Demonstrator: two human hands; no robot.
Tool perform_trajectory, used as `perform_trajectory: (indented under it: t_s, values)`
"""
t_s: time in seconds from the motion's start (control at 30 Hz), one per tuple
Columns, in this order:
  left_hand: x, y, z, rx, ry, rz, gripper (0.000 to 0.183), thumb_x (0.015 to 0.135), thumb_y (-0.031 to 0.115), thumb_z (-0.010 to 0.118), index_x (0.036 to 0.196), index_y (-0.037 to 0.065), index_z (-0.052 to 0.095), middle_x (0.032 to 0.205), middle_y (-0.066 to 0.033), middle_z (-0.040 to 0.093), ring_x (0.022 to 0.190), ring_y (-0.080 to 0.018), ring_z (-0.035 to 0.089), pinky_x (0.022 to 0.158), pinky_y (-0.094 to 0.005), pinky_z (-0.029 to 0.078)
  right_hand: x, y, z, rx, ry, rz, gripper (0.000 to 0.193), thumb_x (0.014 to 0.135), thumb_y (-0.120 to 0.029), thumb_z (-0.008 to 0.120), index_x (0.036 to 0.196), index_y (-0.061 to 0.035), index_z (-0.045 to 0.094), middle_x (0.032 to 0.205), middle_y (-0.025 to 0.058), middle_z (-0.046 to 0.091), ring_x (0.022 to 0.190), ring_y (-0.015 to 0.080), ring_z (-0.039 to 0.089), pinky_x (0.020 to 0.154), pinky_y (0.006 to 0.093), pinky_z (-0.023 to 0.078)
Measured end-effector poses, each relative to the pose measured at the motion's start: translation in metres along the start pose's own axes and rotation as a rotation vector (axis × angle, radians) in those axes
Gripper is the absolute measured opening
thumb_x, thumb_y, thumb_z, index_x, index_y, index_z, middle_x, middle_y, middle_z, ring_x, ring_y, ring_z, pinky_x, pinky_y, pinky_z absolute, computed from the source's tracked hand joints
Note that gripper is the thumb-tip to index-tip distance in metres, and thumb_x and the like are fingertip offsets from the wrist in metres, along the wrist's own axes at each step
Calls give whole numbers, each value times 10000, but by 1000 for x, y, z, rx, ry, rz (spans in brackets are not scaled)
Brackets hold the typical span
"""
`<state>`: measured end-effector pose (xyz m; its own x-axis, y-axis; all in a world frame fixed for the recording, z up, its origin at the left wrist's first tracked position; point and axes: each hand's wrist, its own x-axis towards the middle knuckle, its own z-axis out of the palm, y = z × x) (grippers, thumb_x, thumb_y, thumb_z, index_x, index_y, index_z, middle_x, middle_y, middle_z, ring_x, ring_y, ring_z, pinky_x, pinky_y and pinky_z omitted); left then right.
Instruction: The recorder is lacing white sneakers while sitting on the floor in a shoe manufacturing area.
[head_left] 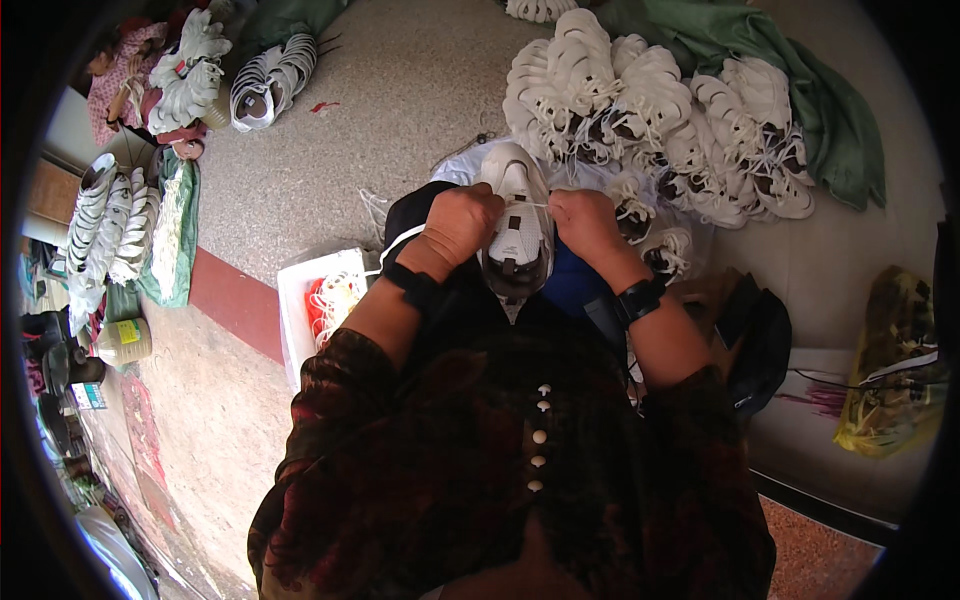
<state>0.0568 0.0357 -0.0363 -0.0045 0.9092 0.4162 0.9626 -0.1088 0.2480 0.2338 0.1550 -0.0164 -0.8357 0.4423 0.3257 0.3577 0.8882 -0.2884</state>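
A white lace-up shoe [516,240] rests on my lap, one end up toward the far side and its dark opening nearest me. My left hand [462,228] is closed beside its left edge, pinching a white shoelace [405,239], whose flat tail hangs down past my wrist. On the other side, my right hand [588,224] is closed on lace too. A taut strand runs across the shoe's top between both hands. My fingertips are partly hidden, and I wear a dark band on each wrist.
Piled white shoes [650,105] lie ahead and to the right beside green cloth [840,130]. A white box [292,300] of laces stands by my left forearm. More shoes [112,215] are stacked at left. Another person [118,85] sits far left. A yellow bag [890,390] lies right.
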Motion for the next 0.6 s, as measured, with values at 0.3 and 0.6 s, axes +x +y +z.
perform_trajectory:
  t_s: [0.3, 0.6]
  values:
    - [-6, -6, -11, -75, 34, 234, 43, 660, 100, 578, 693, 110, 603, 685, -64, 542, 619, -251, 578, 558, -346, 478, -26, 8, -8, -271, -159, -361, 180, 801, -129, 498, 969, -101, 554, 553, 92, 525, 521, 280, 558, 451, 390, 441]
    - [-9, 4, -17, 56, 17, 95, 42, 651, 124, 575, 650, 87, 555, 658, -69, 557, 645, -268, 583, 550, -364, 473, -25, 0, -8, -295, -274, -227, 207, 839, -161, 458, 1026, -101, 525, 588, 131, 549, 554, 309, 573, 475, 413, 453]
